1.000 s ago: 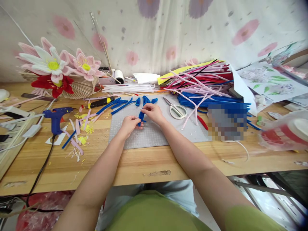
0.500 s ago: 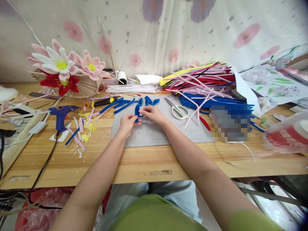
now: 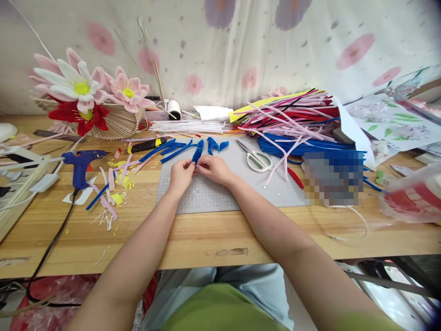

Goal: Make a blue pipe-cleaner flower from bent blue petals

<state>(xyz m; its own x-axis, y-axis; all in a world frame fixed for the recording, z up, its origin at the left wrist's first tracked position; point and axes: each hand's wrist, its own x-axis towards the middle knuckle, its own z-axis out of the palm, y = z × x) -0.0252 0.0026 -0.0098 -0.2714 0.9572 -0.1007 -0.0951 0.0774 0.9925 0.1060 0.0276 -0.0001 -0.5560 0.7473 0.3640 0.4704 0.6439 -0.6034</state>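
Note:
Both my hands meet over the grey cutting mat (image 3: 193, 197). My left hand (image 3: 182, 176) is closed, its thumb and fingers pinching the lower end of a blue pipe cleaner piece (image 3: 197, 152). From the other side my right hand (image 3: 214, 169) grips the same piece, fingertips touching the left ones. Its lower end is hidden by the fingers. Just beyond lie bent blue pipe cleaner loops (image 3: 217, 145). Straight blue pipe cleaner lengths (image 3: 175, 150) rest at the mat's far left, and white-handled scissors (image 3: 257, 158) lie to the right.
A blue glue gun (image 3: 82, 165) stands at left beside yellow and pink scraps (image 3: 119, 197). Behind it are fuzzy flowers (image 3: 82, 87) on a fan-shaped holder. Bundled pipe cleaners (image 3: 292, 115) fill the back right. A plastic-wrapped red and white container (image 3: 413, 197) sits far right.
My right hand has come down and closer to my left, and the fingers now cover more of the blue piece. The view has shifted slightly.

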